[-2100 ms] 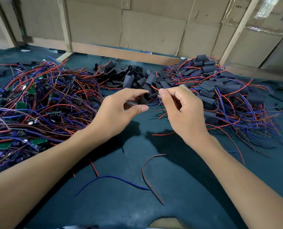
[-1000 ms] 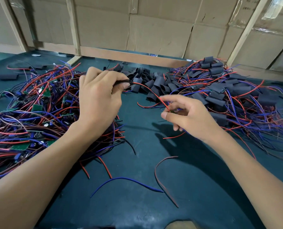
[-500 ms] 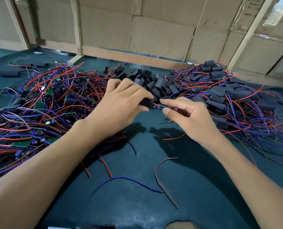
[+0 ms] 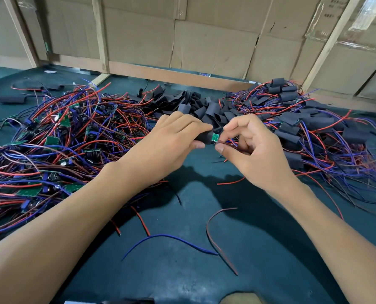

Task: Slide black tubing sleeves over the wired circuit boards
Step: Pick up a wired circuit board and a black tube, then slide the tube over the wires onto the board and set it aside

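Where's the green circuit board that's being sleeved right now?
Mid-frame in the head view, the green circuit board pokes out of the black sleeve, between the left hand and right hand.

faint print on the cardboard box (image 4: 334, 12) at upper right is too small to read.

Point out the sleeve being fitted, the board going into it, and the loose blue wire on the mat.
Sleeve (image 4: 205, 137): head view, on its black side by the left thumb.
Board (image 4: 215, 137): head view, on the exposed green end.
Blue wire (image 4: 169, 236): head view, mid-length.
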Demonstrator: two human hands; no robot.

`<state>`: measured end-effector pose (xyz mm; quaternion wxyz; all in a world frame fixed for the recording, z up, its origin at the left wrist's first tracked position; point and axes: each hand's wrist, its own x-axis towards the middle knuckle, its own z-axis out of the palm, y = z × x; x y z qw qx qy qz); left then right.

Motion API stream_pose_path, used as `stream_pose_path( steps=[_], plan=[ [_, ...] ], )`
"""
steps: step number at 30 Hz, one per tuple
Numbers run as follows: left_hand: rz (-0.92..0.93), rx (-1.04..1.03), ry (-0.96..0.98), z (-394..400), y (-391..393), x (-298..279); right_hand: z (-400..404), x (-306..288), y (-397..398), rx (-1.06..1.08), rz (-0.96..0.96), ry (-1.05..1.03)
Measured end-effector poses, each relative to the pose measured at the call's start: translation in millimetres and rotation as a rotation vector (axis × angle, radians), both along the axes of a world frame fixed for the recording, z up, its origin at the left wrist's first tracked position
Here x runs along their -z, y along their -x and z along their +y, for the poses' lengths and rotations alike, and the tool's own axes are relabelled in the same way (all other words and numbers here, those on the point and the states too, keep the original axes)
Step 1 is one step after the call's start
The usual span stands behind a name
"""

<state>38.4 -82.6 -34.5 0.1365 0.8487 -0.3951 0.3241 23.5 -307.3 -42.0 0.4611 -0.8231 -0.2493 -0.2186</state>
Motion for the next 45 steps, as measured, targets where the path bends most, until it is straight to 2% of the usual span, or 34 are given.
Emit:
stream_pose_path(
  steps=[6, 12, 16, 19, 22, 24, 26, 29, 31, 35, 39, 43, 45],
  plan=[
    [0.038, 0.105, -0.035, -3, 2, 3, -1, -1, 4, 0.013, -0.079, 0.122],
    [0.034, 0.108, 0.023, -2, 3, 1, 5, -4, 5, 0.125, -0.098, 0.141],
    [0.035, 0.098, 0.028, -1, 5, -1, 1, -5, 2, 0.168, -0.078, 0.266],
    [-0.035, -0.148, -0.028, 3, 3, -2, -17, -14, -3, 0.315, -0.274, 0.344],
    [0.099, -0.477, -0.043, 16, -6, 2, -50, -27, -10, 0.448, -0.332, 0.297],
    [0.290, -0.726, -0.164, 26, -14, 7, -72, -31, -12, 0.525, -0.256, 0.311],
    [0.398, -0.880, -0.314, 30, -19, 10, -88, -31, -14, 0.628, -0.119, 0.399],
    [0.407, -0.883, -0.334, 30, -22, 11, -102, -31, -17, 0.755, 0.099, 0.478],
    [0.414, -0.878, -0.337, 28, -22, 10, -108, -30, -17, 0.811, 0.135, 0.483],
    [0.454, -0.857, -0.304, 29, -20, 7, -104, -26, -16, 0.824, -0.084, 0.496],
    [0.463, -0.815, -0.236, 28, -17, 5, -97, -22, -19, 0.794, -0.337, 0.396],
    [0.447, -0.807, -0.153, 26, -14, 5, -84, -24, -15, 0.671, -0.549, 0.348],
    [0.467, -0.768, -0.043, 25, -14, 5, -71, -26, -10, 0.546, -0.587, 0.334]
  ],
)
